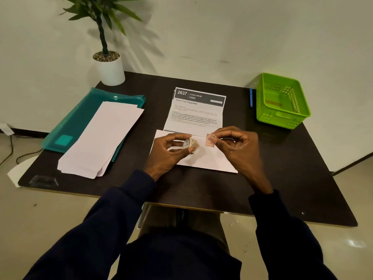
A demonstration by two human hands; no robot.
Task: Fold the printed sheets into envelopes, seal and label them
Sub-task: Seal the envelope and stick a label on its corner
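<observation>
Two hands work over the envelope (pixel 203 161) at the near middle of the worktop (pixel 286 170), with the printed sheet (pixel 196 112) just beyond it. The pink sticker (pixel 210 140) probably wants laying flat across the flap edge, smoothed from one end. The left hand (pixel 171 151) curls round the sticker roll (pixel 190 145); the right hand (pixel 239 144) pinches the pink sticker just above the envelope.

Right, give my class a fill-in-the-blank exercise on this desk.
The basket is ___.
The pen beside it is ___.
The printed sheet is headed ___.
The left hand grips a roll, the right hand pinches a sticker, above an ___.
Missing: green; blue; 2637; envelope.
</observation>
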